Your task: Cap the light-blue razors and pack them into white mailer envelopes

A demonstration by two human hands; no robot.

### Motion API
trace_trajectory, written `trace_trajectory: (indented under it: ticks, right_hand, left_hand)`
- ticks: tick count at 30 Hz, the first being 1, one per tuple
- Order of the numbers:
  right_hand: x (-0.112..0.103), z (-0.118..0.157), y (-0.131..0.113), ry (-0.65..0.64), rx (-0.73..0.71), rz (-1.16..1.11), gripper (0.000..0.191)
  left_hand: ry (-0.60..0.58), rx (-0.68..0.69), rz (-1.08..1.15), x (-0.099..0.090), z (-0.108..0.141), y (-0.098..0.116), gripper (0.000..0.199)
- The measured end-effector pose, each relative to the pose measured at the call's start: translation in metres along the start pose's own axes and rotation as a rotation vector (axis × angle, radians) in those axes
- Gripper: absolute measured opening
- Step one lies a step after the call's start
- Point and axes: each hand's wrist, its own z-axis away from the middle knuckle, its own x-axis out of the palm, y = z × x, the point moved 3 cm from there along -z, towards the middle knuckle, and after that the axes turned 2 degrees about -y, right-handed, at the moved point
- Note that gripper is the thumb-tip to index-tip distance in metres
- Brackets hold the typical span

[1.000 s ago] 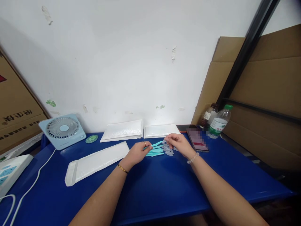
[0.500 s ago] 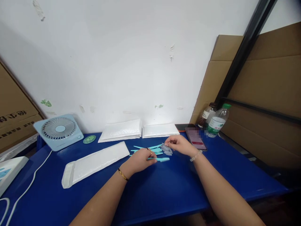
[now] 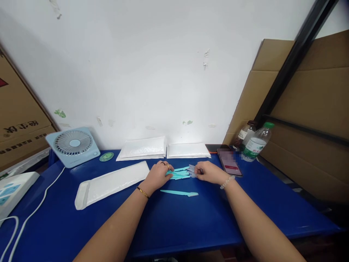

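Head: left hand (image 3: pixel 157 177) touching slim turquoise plastic sticks (image 3: pixel 180 174).

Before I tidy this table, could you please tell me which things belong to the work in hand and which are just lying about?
In the work, it seems:
turquoise sticks, at the left hand
lone turquoise stick
clear pieces, at the right hand

Just lying about, probably:
fan
green disc
lit phone
green-capped bottle
brown-capped bottle
white envelopes (untouched; unsure)
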Motion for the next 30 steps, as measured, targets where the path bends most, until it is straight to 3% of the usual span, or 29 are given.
trace_trajectory:
  ticks: [4, 10, 15, 21, 30]
  right_hand:
    - [-0.004, 0.002, 0.000, 0.046, 0.032, -0.121, 0.010]
    - [-0.005, 0.000, 0.002, 0.088, 0.044, -0.265, 0.015]
    - [-0.005, -0.004, -0.005, 0.164, 0.101, -0.611, 0.027]
    - [-0.001, -0.010, -0.015, 0.345, 0.127, -0.967, 0.039]
    - [0.002, -0.009, -0.024, 0.392, 0.037, -1.006, 0.031]
  left_hand:
    - [-0.029, -0.029, 0.033, 0.005, -0.002, -0.007, 0.013]
    - [0.035, -0.015, 0.117, 0.002, -0.003, -0.009, 0.015]
    - [0.084, -0.037, 0.255, -0.001, -0.004, -0.008, 0.017]
    - [0.101, -0.043, 0.466, -0.002, -0.004, -0.006, 0.022]
    - [0.109, -0.041, 0.516, 0.000, -0.007, -0.008, 0.026]
